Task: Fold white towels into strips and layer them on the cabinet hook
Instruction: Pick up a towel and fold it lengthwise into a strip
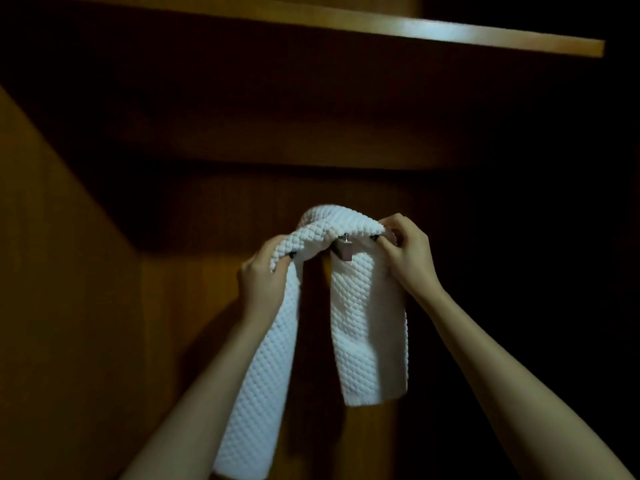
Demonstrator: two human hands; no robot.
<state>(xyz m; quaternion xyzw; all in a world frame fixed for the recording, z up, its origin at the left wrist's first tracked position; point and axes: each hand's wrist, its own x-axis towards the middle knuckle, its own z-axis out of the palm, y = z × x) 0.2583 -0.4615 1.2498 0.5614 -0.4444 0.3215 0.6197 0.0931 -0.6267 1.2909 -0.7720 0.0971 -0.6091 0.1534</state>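
A white waffle-textured towel (367, 320), folded into a long strip, arches over a small metal hook (344, 249) on the wooden cabinet back panel. Its two ends hang down left and right of the hook. My left hand (265, 278) grips the towel's left side just below the bend. My right hand (407, 252) pinches the towel's upper right edge at hook height. The hook's metal tip shows under the arch, between my hands.
A dark wooden cabinet interior surrounds the hook. A lit shelf edge (450, 34) runs across the top. The left side wall (52, 271) slants in close. The right side is in deep shadow.
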